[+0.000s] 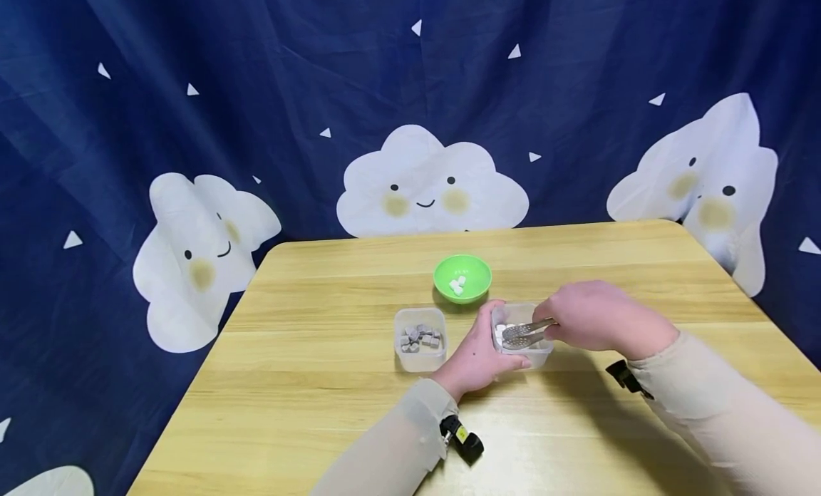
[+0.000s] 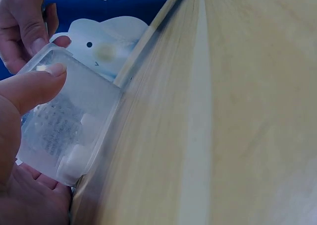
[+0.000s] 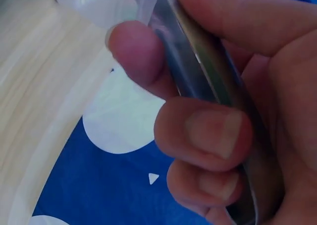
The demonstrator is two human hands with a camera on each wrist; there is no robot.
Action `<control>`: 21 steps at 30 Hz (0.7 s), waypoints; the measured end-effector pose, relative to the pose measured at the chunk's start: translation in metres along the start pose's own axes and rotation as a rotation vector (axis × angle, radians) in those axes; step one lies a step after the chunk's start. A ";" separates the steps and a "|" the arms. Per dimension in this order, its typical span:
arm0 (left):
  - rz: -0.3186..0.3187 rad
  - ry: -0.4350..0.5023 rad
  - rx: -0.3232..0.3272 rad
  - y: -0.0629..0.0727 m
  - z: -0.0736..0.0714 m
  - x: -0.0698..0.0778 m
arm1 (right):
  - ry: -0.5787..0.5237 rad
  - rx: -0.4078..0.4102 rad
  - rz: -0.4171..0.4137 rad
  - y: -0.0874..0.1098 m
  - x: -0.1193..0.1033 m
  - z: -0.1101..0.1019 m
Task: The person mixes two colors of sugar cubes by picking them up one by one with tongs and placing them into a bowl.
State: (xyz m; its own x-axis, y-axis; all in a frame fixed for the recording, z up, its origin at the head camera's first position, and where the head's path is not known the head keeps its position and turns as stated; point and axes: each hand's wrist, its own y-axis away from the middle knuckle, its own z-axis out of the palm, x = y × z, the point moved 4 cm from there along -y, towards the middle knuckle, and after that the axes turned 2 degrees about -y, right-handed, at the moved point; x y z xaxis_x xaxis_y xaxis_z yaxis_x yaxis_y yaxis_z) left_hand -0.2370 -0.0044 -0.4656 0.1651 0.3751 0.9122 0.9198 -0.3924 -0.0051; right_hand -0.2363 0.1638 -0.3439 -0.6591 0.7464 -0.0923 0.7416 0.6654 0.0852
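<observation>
My left hand (image 1: pixel 474 358) grips a translucent plastic container (image 1: pixel 541 358) from its left side, with the thumb along the near wall. White pieces (image 1: pixel 499 330) lie inside it. From the right, my right hand (image 1: pixel 593 314) holds metal tongs (image 1: pixel 522 336) whose perforated tips reach into this container, over the white pieces. In the left wrist view the perforated tips (image 2: pixel 54 123) show through the wall beside rounded white pieces (image 2: pixel 77 160). Fingers curl round the tongs' metal arms (image 3: pixel 185 56) in the right wrist view; the tips are out of sight there.
Behind the hands stands a green bowl (image 1: pixel 477 271) holding a few white cubes (image 1: pixel 457 285). Left of the left hand, a second translucent container (image 1: pixel 420 364) holds several grey cubes (image 1: pixel 413 336). The wooden table (image 1: pixel 308 382) ends at a dark blue cloud-patterned curtain (image 1: pixel 308 68).
</observation>
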 end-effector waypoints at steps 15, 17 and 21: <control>-0.022 0.007 0.000 0.000 -0.001 0.000 | -0.014 0.200 -0.058 0.017 0.008 -0.014; -0.020 0.013 -0.001 -0.001 -0.001 0.000 | -0.016 0.222 -0.060 0.018 0.009 -0.018; -0.015 0.033 0.001 -0.001 -0.001 0.000 | -0.023 0.256 -0.043 0.019 0.010 -0.026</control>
State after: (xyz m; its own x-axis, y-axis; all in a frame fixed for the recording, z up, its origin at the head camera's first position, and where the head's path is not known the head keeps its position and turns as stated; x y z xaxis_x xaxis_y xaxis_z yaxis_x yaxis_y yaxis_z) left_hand -0.2379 -0.0048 -0.4655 0.1390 0.3533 0.9251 0.9224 -0.3861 0.0088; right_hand -0.2315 0.1843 -0.3172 -0.6900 0.7149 -0.1132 0.7222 0.6696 -0.1731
